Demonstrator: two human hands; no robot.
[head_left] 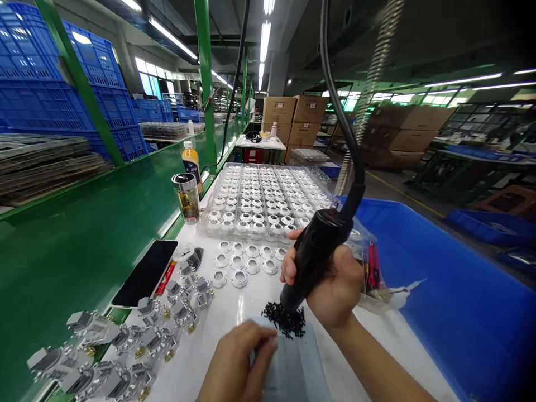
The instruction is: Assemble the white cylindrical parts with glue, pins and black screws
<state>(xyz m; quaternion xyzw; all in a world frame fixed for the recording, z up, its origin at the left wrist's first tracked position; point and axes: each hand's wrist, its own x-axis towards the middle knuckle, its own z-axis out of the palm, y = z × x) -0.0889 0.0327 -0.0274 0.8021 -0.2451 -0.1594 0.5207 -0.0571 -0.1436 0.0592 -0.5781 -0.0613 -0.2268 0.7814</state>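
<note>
My right hand (pixel 337 287) is wrapped round a black electric screwdriver (pixel 312 257), tilted with its lower end down at a pile of small black screws (pixel 287 319). A thick black cable (pixel 341 111) runs up from its top. My left hand (pixel 240 357) is just to the near left of the screws, thumb and forefinger tips close together in a pinch; whatever is between them is too small to make out. Under the screws lies a pale blue sheet (pixel 297 363). Beyond them, several white ring-shaped parts (pixel 252 266) rest on the white table (pixel 234 304).
Several grey metal assemblies (pixel 153 338) stand at left, beside a phone (pixel 146 272). Behind are a glass jar (pixel 186 201), a bottle (pixel 191 162) and a clear tray (pixel 218 231) of white rings. A large blue bin (pixel 460 296) and red-handled tools (pixel 373 265) are at right.
</note>
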